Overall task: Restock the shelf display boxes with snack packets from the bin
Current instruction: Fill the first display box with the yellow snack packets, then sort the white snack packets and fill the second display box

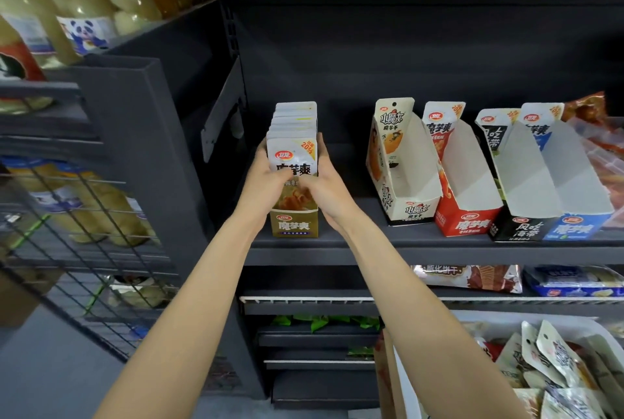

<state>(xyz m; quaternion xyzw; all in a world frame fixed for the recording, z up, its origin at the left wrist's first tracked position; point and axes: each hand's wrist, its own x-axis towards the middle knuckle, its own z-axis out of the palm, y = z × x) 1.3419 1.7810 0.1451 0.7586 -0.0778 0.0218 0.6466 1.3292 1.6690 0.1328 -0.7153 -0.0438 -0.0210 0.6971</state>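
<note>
A gold display box (294, 224) stands on the dark shelf (371, 243), filled with a row of white-and-gold snack packets (293, 155). My left hand (266, 179) grips the left side of the packet row and my right hand (324, 185) grips the right side, thumbs across the front packet. To the right stand a cream box (410, 212), a red box (467, 221), a black box (521, 228) and a blue box (575, 228), all without packets inside. The white bin (574, 319) at lower right holds several loose packets (553, 361).
Loose orange-red snack bags (601, 148) lie at the shelf's far right. Biscuit packs (472, 278) sit on the shelf below. A wire rack with jars (77, 202) stands to the left, and jars (84, 0) fill the upper left shelf.
</note>
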